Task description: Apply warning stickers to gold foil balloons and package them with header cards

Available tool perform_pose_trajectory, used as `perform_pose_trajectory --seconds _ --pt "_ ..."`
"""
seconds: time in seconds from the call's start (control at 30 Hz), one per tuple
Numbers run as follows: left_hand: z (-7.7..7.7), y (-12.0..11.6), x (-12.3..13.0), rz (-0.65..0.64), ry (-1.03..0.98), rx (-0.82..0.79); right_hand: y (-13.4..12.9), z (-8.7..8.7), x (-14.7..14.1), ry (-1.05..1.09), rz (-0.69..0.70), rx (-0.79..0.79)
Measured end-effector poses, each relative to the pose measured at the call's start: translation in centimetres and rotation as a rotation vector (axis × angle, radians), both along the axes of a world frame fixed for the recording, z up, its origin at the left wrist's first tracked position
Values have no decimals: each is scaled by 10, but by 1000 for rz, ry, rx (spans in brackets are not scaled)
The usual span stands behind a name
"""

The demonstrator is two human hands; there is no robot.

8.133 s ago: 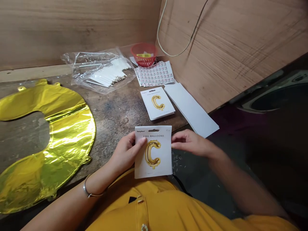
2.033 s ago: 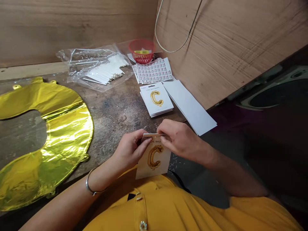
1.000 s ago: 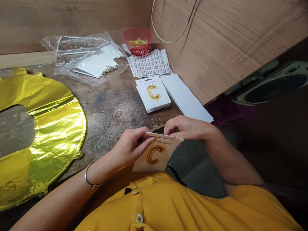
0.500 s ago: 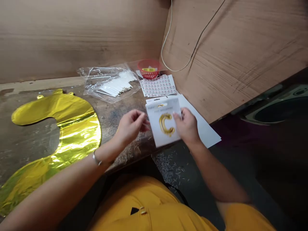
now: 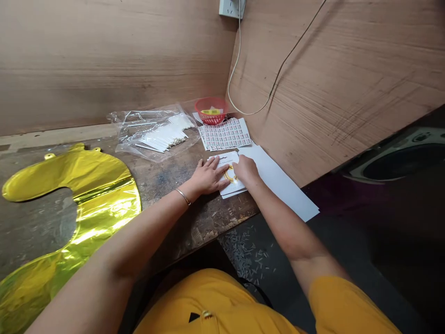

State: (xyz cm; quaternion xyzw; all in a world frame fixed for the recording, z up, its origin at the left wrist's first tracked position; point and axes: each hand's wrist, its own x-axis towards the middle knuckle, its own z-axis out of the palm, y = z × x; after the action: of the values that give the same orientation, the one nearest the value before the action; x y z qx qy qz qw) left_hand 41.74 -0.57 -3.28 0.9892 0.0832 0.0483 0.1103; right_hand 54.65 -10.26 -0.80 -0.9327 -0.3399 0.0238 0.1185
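A white card with a gold curved foil-balloon picture (image 5: 228, 175) lies on the bench on top of other white cards, whose edges show below it. My left hand (image 5: 208, 177) rests flat on its left side, palm down with the fingers spread. My right hand (image 5: 246, 169) is closed at the card's right edge, the fingers curled and partly hidden beneath the knuckles. Large white sheets (image 5: 278, 178) lie under and to the right of that hand. Left of both arms is a big flat gold foil balloon (image 5: 104, 199) with a crease across it.
Toward the back are a clear plastic bag of white sticks (image 5: 163, 136), a red basket (image 5: 211, 113) with a yellow item inside, and printed label sheets (image 5: 225, 134). A cable (image 5: 239, 60) hangs from a wall socket (image 5: 231, 8). Small scraps (image 5: 243, 253) litter the floor.
The card has gone from raised in my right hand down onto the bench. My left hand has moved right and opened flat on it. My view has tilted up slightly.
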Motion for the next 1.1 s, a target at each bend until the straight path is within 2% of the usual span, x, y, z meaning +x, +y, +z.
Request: perform_pose_trajectory --seconds 0.1,0.23,0.33,0.4,0.47,0.57,0.83,0.97,1.1 --pt "2 2 0 21 5 14 -21 13 -11 -99 64 22" --pt "5 2 1 52 4 9 -90 26 -9 -219 220 105" --pt "7 1 2 62 6 2 -138 23 7 -213 122 38" --pt "7 0 3 75 8 -1 -155 15 17 -143 68 -76" --pt "6 -1 3 92 11 -5 -161 7 21 -70 54 -147" --pt "2 -3 4 118 19 -13 -158 4 21 -64 50 -147" --pt "-4 -4 4 135 25 -35 -156 21 22 -81 94 -179" --pt "-3 -5 3 139 14 -41 -152 22 21 -116 139 -217" --pt "2 -5 -2 146 -24 -59 -148 19 15 -179 110 -246"
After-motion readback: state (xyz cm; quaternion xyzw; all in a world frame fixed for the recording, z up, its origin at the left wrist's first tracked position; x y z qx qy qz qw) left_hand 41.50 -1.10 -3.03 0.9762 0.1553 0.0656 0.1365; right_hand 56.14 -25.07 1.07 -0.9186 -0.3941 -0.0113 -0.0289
